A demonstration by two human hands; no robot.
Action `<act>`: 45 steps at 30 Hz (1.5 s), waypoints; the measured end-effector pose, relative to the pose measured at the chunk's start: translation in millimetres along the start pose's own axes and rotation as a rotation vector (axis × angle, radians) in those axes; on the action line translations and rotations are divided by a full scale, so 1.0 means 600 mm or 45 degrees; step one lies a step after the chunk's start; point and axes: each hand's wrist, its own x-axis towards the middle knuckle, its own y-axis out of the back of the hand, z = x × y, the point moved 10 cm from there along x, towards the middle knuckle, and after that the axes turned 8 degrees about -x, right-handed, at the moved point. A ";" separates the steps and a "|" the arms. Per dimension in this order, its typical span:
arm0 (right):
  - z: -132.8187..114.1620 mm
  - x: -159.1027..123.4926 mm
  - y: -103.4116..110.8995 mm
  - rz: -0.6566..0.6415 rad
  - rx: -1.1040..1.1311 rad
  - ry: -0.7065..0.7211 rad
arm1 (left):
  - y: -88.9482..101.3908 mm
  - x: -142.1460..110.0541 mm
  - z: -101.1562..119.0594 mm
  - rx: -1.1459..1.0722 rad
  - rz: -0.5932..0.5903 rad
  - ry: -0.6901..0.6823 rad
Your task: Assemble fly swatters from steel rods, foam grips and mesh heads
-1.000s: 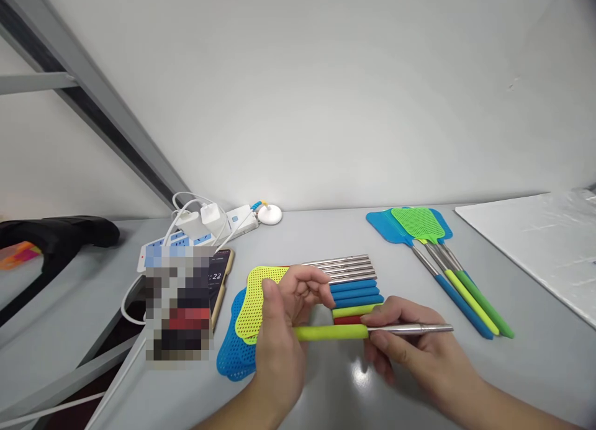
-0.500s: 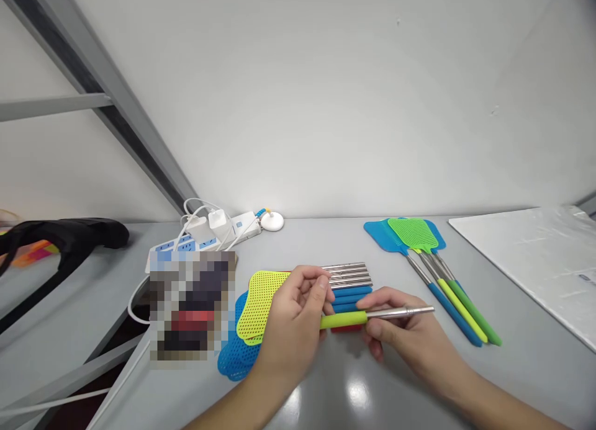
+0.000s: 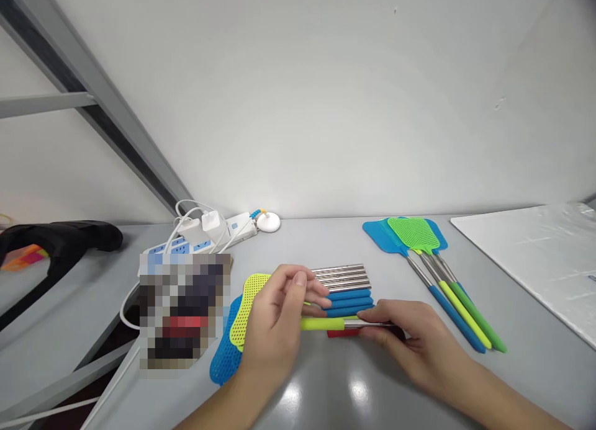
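My right hand [image 3: 410,331] pinches the metal rod of a fly swatter handle [image 3: 322,324] with a yellow-green grip, held level over the table. The grip's left end meets my left hand [image 3: 277,327] at the palm and is hidden there. My left hand's fingers are loosely bent and apart from the thumb, not wrapped round the grip. Behind my hands lie several metal rods [image 3: 342,275] with blue grips [image 3: 349,303] and a red grip [image 3: 342,333]. Yellow-green [image 3: 251,300] and blue [image 3: 226,349] perforated swatter heads show partly behind my left hand.
Several whole swatters [image 3: 416,234] in blue and green lie at the right, beside a white wrapped board [image 3: 526,250]. At the left are a power strip [image 3: 242,228] with chargers and cables, a blurred item [image 3: 186,318], and a black strap-like object [image 3: 88,234].
My right hand has moved further along the metal rod and now covers its far end. My left hand's fingers have loosened and spread. The view has shifted slightly.
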 end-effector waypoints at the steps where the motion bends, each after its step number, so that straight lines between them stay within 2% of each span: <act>1: -0.001 -0.002 -0.001 0.003 -0.017 0.013 | -0.004 -0.003 -0.003 -0.010 -0.016 0.009; 5: -0.006 -0.005 -0.012 -0.040 -0.002 0.021 | -0.009 -0.013 -0.004 -0.020 -0.031 0.005; 9: -0.008 0.002 -0.016 -0.049 0.091 -0.007 | -0.009 -0.012 0.018 0.098 -0.057 -0.087; 11: 0.003 0.006 -0.008 0.007 0.083 -0.059 | -0.018 -0.011 0.034 0.338 -0.136 -0.188; 13: 0.016 0.007 0.007 0.096 0.028 -0.096 | -0.035 -0.014 0.044 0.737 -0.248 -0.348; 16: 0.024 0.004 0.025 0.203 -0.056 -0.081 | -0.060 -0.025 0.040 1.329 -0.356 -0.644; 18: 0.026 0.003 0.032 0.245 -0.098 -0.087 | -0.071 -0.034 0.037 1.530 -0.379 -0.836; 21: 0.032 0.007 0.045 0.344 -0.063 -0.183 | -0.072 -0.042 0.056 1.602 -0.323 -1.065; 24: 0.028 0.029 0.053 0.433 0.116 -0.202 | -0.030 -0.023 0.103 1.525 -0.095 -1.048; 26: 0.015 0.057 0.035 0.356 0.083 -0.178 | 0.018 -0.002 0.134 1.436 0.116 -0.941; 29: -0.031 0.102 -0.035 0.053 -0.216 -0.013 | 0.068 0.020 0.160 1.375 0.279 -0.882; 32: -0.089 0.127 -0.125 -0.241 -0.422 0.245 | 0.080 0.029 0.159 1.406 0.268 -0.925; 35: -0.122 0.140 -0.181 -0.379 -0.526 0.342 | 0.074 0.032 0.146 1.451 0.208 -0.970; 38: -0.132 0.147 -0.200 -0.422 -0.564 0.338 | 0.069 0.032 0.142 1.479 0.173 -0.999; 45: -0.141 0.135 -0.201 -0.428 -0.689 0.440 | 0.084 0.038 0.152 1.491 0.225 -1.012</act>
